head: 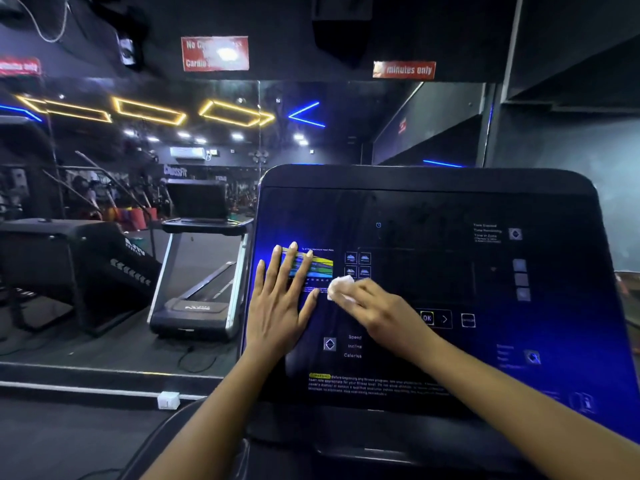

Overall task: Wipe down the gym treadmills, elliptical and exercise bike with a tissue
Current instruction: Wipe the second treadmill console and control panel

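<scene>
We were at one machine's console [433, 209], working near its left edge, so we judged the task far from finished. Our left hand [277, 306] lay flat there, fingers straight. Our right hand [384, 313] pinched the crumpled tissue [341, 287], which poked past its fingertips and pressed on the panel beside the left thumb.
</scene>
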`<action>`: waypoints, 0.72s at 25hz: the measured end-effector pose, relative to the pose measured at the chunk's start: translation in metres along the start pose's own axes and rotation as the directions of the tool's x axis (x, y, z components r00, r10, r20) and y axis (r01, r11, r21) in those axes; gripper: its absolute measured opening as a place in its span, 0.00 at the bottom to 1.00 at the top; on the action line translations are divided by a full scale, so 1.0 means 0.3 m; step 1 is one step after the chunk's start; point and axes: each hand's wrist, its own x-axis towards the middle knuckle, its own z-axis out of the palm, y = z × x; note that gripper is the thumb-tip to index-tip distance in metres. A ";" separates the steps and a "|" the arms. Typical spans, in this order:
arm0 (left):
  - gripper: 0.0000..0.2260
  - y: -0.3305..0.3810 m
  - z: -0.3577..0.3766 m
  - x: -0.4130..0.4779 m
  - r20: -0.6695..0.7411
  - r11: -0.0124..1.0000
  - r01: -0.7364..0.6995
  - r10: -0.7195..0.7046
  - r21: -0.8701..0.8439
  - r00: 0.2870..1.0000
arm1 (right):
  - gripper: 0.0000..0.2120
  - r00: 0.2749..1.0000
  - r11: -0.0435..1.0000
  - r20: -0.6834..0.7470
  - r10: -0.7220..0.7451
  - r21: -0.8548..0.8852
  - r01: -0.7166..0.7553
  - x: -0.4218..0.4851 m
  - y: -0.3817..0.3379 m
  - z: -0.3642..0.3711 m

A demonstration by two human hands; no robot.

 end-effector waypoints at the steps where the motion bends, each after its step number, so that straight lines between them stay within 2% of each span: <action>1: 0.25 0.001 0.001 -0.001 -0.003 1.000 -0.001 0.001 0.002 1.000 | 0.17 1.000 1.000 -0.017 0.011 0.006 -0.011 -0.002 0.021 -0.017; 3: 0.25 0.003 0.000 0.001 -0.008 1.000 -0.002 0.002 0.011 1.000 | 0.18 0.984 0.988 -0.099 0.151 0.038 -0.148 0.047 0.122 -0.044; 5: 0.26 0.004 0.001 0.003 -0.015 1.000 -0.007 0.007 0.009 1.000 | 0.20 0.915 0.936 -0.200 0.351 0.059 -0.346 0.145 0.256 -0.070; 6: 0.26 0.005 0.002 0.002 -0.021 1.000 -0.004 0.004 0.009 1.000 | 0.20 0.890 0.919 -0.230 0.394 0.061 -0.391 0.202 0.300 -0.074; 10: 0.25 0.004 -0.003 0.000 -0.043 1.000 -0.007 0.008 0.025 0.999 | 0.20 0.956 0.965 -0.155 0.249 -0.045 -0.258 0.377 0.256 0.006; 12: 0.25 0.005 -0.005 -0.001 -0.040 0.999 -0.013 0.014 0.035 0.999 | 0.21 0.960 0.962 -0.103 0.259 -0.063 -0.266 0.383 0.248 0.021; 15: 0.25 0.002 -0.007 0.002 -0.041 0.999 -0.015 0.017 0.038 0.999 | 0.24 0.912 0.919 -0.150 0.383 -0.040 -0.392 0.297 0.335 -0.019; 18: 0.26 0.006 -0.006 -0.001 -0.045 0.999 -0.016 0.018 0.040 0.999 | 0.24 0.788 0.805 -0.218 0.575 -0.019 -0.593 0.150 0.443 -0.074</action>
